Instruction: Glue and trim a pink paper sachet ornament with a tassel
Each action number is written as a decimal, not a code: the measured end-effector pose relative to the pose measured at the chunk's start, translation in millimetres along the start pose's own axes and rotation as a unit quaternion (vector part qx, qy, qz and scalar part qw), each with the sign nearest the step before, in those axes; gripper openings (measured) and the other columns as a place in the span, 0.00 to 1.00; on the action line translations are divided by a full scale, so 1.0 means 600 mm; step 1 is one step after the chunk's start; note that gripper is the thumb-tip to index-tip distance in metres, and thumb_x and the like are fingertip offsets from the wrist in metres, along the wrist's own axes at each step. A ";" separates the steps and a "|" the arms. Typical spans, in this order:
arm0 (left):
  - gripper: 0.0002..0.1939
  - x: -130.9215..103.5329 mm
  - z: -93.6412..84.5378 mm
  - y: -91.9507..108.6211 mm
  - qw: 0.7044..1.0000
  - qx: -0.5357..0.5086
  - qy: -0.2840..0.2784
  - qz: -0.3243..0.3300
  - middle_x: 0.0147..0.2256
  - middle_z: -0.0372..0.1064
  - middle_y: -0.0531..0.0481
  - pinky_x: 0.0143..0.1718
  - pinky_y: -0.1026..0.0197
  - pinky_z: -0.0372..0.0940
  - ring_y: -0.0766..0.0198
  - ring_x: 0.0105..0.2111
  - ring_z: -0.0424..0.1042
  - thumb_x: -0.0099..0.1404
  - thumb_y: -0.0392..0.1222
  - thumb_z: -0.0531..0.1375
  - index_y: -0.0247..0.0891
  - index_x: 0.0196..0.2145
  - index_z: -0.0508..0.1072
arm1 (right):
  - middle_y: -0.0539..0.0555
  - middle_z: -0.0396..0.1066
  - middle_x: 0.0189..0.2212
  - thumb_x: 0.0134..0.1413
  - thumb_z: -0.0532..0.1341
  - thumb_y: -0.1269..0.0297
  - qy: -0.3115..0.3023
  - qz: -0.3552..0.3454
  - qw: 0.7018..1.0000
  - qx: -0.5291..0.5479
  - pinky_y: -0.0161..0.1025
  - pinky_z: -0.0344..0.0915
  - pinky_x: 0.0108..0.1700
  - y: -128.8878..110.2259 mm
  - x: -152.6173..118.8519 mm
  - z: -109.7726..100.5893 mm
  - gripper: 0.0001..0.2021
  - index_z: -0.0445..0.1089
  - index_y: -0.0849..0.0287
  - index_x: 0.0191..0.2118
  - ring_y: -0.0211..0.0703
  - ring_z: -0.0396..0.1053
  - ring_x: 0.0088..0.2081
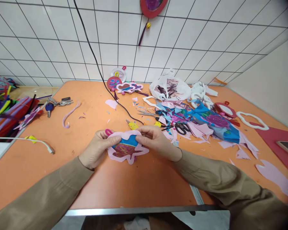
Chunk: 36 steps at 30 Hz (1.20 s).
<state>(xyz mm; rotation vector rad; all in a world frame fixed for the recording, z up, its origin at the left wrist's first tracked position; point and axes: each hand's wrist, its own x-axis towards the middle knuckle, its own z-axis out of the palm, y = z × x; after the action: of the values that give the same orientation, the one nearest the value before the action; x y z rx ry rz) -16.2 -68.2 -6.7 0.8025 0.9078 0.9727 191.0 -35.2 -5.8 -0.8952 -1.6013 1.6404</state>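
A pink-edged fabric cutout with a blue and brown patterned middle hangs between my two hands, just above the orange table. My left hand pinches its left edge, with the thumb on the front, beside a magenta loop. At the upper right edge, my right hand grips the same piece between thumb and fingers. Directly behind the cutout lies a yellow tool with a dark tip. A black cable runs down from the wall to that spot.
Scissors, blue floral fabric and pink scraps lie at the right, near a white plastic bag. Finished ornaments lean by the tiled wall. Keys, a pink pipe cleaner and a white cable are left.
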 end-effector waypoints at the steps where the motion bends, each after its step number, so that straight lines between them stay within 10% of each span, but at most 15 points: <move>1: 0.13 -0.001 0.001 -0.001 1.000 0.005 -0.001 0.004 0.25 0.78 0.45 0.30 0.64 0.69 0.64 0.24 0.74 0.50 0.46 0.72 0.31 0.25 0.80 | 0.51 0.69 0.26 0.48 0.66 0.52 -0.013 0.001 1.000 0.000 0.33 0.64 0.29 -0.001 -0.002 0.002 0.17 0.71 0.65 0.32 0.36 0.67 0.28; 12: 0.09 -0.007 0.008 0.007 0.990 0.133 -0.030 0.043 0.27 0.79 0.49 0.29 0.69 0.68 0.67 0.26 0.74 0.54 0.45 0.70 0.36 0.30 0.82 | 0.49 0.62 0.20 0.53 0.58 0.62 0.011 -0.124 0.956 -0.265 0.33 0.54 0.27 -0.002 -0.014 0.013 0.12 0.68 0.64 0.24 0.34 0.57 0.25; 25: 0.02 -0.019 0.013 0.008 0.966 0.206 0.005 0.158 0.26 0.79 0.49 0.27 0.68 0.70 0.66 0.25 0.75 0.52 0.38 0.70 0.40 0.26 0.82 | 0.55 0.72 0.25 0.61 0.51 0.43 -0.053 -0.140 0.987 -0.060 0.33 0.63 0.27 -0.006 -0.027 0.013 0.27 0.73 0.65 0.32 0.37 0.68 0.26; 36: 0.05 -0.027 0.012 0.015 0.959 0.203 0.018 0.195 0.26 0.79 0.47 0.28 0.59 0.74 0.57 0.25 0.78 0.48 0.41 0.72 0.41 0.25 0.82 | 0.56 0.75 0.26 0.61 0.56 0.54 -0.083 -0.292 0.928 -0.219 0.35 0.65 0.32 -0.027 -0.042 0.017 0.17 0.73 0.63 0.35 0.38 0.70 0.28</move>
<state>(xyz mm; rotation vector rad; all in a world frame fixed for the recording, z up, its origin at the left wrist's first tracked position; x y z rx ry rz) -17.6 -81.2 8.7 1.3538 1.0195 1.1593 196.0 -61.2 10.9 -0.4104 -2.1433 0.9767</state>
